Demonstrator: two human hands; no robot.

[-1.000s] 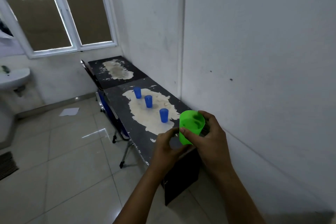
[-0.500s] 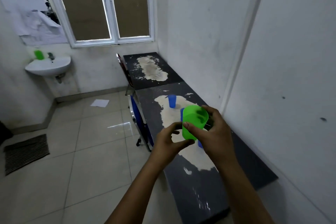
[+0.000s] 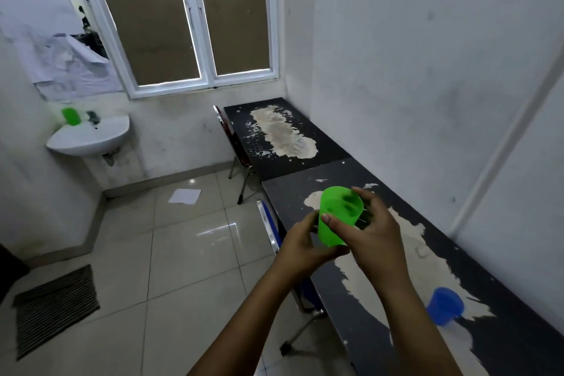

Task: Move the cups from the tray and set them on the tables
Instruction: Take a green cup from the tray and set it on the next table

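— Where's the cup right now?

— Up in front of me, in both hands. My left hand [image 3: 300, 243] cradles the green cup [image 3: 338, 217] from below and from the left, fingers curled round its base. My right hand [image 3: 370, 232] wraps it from the right, thumb across the near wall, fingers bent over the far rim. Both are closed on it. The cup's long axis runs nearly upright, mouth tipped a little away from me.

— Anything inside?

— Dark shapes show through the plastic. I cannot tell what they are.

— And the tabletop?

— The near table [image 3: 381, 330] lies below and to the right of the cup, along the wall. The cup hangs roughly over its left edge, clear of the surface. My right hand is on the table side, so I judge it the better one to carry the cup down.

— What's already set?

— One blue cup [image 3: 444, 305] stands low on my right on that table, on the pale worn patch, well apart from my hands.

— Further on?

— The far table [image 3: 323, 137] butts against the near one under the window [image 3: 195, 18]. No cup is visible on it, so I reckon that's where the green one goes: forward and slightly right.
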